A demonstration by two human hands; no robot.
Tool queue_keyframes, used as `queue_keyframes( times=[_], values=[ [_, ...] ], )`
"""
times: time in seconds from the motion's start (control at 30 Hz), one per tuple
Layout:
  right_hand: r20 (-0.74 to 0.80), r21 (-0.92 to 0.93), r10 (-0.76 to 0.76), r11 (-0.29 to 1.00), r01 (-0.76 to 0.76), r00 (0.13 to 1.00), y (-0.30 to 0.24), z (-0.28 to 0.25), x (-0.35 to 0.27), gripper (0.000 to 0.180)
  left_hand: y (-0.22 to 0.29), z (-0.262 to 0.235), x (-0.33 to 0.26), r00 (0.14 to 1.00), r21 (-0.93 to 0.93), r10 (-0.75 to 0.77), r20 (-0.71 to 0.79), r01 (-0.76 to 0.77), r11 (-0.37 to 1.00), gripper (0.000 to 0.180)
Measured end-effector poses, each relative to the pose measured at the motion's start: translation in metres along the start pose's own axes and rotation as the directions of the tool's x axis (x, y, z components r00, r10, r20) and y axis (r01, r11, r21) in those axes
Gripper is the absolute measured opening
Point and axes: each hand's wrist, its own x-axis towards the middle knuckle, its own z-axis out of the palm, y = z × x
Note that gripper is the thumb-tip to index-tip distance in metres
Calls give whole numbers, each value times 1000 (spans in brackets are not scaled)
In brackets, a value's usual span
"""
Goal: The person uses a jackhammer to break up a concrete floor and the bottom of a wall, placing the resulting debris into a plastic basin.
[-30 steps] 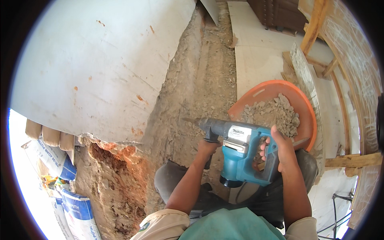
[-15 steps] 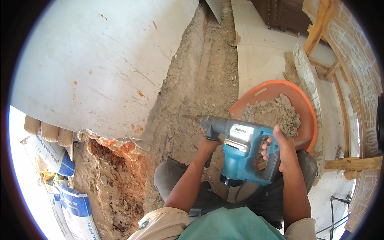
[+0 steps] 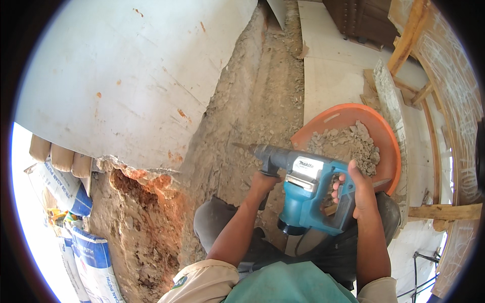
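Note:
A teal rotary hammer drill [image 3: 303, 194] lies across my lap level, its bit pointing left at the rough, chipped wall base [image 3: 217, 136]. My left hand [image 3: 263, 184] is wrapped round the black side handle just behind the chuck. On the rear grip, my right hand [image 3: 357, 187] has its fingers curled through the loop and its thumb along the back. The bit's tip [image 3: 238, 145] reaches the dusty, broken surface; whether it touches cannot be made out.
An orange tub [image 3: 389, 131] of rubble [image 3: 353, 144] stands right of the drill. A white wall panel [image 3: 126, 76] rises at left, above crumbled brick [image 3: 151, 202]. Printed sacks [image 3: 93, 252] lie at lower left. Timber framing [image 3: 439, 211] runs along the right.
The view has shifted slightly, so the surroundings sit a little differently in the picture. Both hands keep their hold on the drill.

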Motion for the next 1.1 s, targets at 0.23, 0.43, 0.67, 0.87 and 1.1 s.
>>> queue_keyframes(
  times=[0.23, 0.43, 0.67, 0.87, 1.1],
  values=[
    [7, -1, -4, 1000, 4, 1000, 2, -2, 2, 50, 7, 0, -5, 1000, 10, -9, -6, 9, 1000, 24],
    [-1, -9, 2, 1000, -2, 1000, 2, -1, 0, 51, -1, 1, 0, 1000, -43, 25, -7, -25, 999, 22],
    [3, -11, 1, 1000, -1, 1000, 2, -2, 2, 51, -2, 2, 2, 1000, -15, 20, 9, -20, 1000, 22],
    [-4, -56, 2, 998, -2, 1000, 0, 0, 1, 52, 3, 0, -3, 1000, 29, 19, 1, -19, 999, 25],
    [9, -28, -9, 1000, 10, 1000, 1, -2, 2, 54, 0, 1, 2, 1000, 50, -24, -10, 24, 998, 26]
  ],
)
